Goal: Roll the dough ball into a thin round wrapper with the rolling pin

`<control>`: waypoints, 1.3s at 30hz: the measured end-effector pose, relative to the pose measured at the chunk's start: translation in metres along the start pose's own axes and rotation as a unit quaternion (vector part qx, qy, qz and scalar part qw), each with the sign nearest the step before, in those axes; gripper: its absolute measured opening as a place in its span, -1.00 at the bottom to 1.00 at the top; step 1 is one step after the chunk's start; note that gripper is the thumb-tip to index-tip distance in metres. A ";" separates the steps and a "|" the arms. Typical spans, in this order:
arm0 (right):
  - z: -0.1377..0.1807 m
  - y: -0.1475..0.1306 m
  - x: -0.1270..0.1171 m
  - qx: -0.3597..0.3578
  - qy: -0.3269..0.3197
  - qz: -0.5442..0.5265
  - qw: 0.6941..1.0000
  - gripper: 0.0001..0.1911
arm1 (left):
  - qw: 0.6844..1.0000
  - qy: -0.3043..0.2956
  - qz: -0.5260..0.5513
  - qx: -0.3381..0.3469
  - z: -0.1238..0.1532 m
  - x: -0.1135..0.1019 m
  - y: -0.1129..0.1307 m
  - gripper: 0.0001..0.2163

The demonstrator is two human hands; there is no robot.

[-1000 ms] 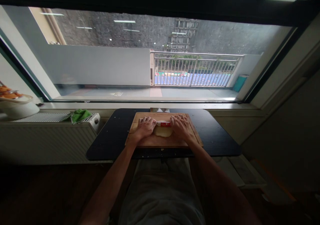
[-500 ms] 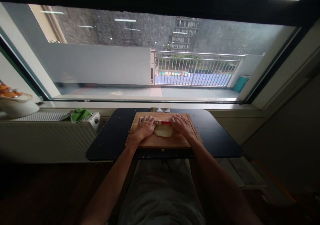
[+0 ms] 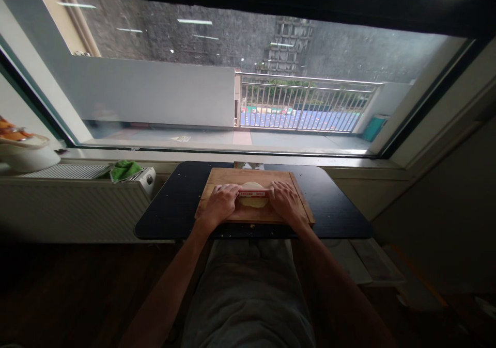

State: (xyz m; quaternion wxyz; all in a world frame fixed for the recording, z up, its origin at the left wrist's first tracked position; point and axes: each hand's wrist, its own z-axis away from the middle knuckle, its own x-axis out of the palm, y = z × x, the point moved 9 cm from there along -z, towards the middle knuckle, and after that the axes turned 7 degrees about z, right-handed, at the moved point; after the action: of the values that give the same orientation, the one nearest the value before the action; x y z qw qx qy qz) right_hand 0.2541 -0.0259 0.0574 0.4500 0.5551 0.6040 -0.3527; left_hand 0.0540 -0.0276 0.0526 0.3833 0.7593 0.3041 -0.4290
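A pale flat piece of dough (image 3: 252,201) lies in the middle of a wooden cutting board (image 3: 251,176) on a small black table (image 3: 174,208). Across the dough lies a rolling pin with a red label (image 3: 253,193). My left hand (image 3: 219,204) rests on the pin's left end, fingers curled over it. My right hand (image 3: 285,202) presses on the right end the same way. Both forearms reach in from below.
A white radiator (image 3: 70,203) stands left of the table with a green cloth (image 3: 123,170) on top. A white bowl (image 3: 27,154) holding something orange sits at the far left. A large window (image 3: 240,79) with a balcony railing runs behind.
Both hands and the rolling pin have come back toward me over the dough, so dough now shows beyond the pin. The camera tilted slightly down.
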 end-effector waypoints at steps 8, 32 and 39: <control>0.030 0.000 -0.011 -0.013 0.057 -0.059 0.997 -0.47 | 1.000 0.012 -0.006 -0.006 0.022 0.000 0.005 -0.61; 0.029 0.020 0.010 -0.077 0.050 -0.163 0.982 -0.37 | 0.998 0.044 -0.043 -0.020 -0.004 0.006 -0.024 -0.53; 0.005 0.028 0.024 -0.028 0.015 -0.135 0.990 -0.45 | 0.996 0.017 -0.083 -0.016 -0.035 0.007 -0.033 -0.63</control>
State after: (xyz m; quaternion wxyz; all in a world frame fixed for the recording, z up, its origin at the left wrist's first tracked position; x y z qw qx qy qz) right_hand 0.2827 -0.0180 0.0356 0.4045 0.4608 0.6900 -0.3846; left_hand 0.0457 0.0202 0.0481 0.3533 0.7326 0.3793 -0.4411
